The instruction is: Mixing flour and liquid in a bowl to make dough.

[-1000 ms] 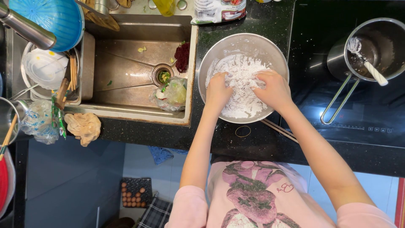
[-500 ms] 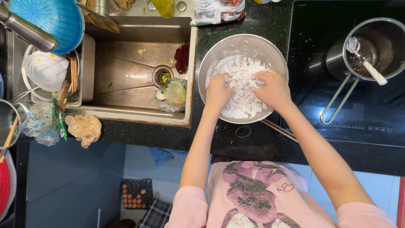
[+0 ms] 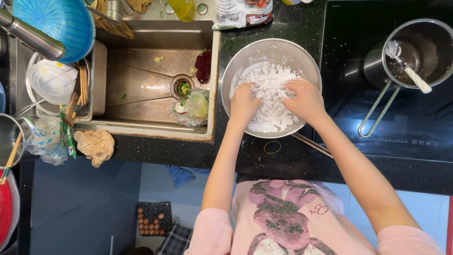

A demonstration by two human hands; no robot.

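A round steel mixing bowl (image 3: pixel 264 49) stands on the black speckled counter and holds a heap of white crumbly dough or flour mix (image 3: pixel 271 94). Both my hands are down in that white mass. My left hand (image 3: pixel 244 103) presses into its left side with fingers curled into the mix. My right hand (image 3: pixel 304 98) lies on its right side, fingers bent and gripping the white stuff. Flour dusts the bowl's inner wall.
A steel sink (image 3: pixel 146 80) with food scraps and a plastic bag (image 3: pixel 194 106) lies to the left. On a black cooktop (image 3: pixel 401 127) at right stands a long-handled pot (image 3: pixel 415 52) holding a white spoon. Chopsticks (image 3: pixel 311 144) and a rubber band (image 3: pixel 272 147) lie by the bowl.
Both hands have shifted slightly within the bowl, working the white mix; the bowl stays in place.
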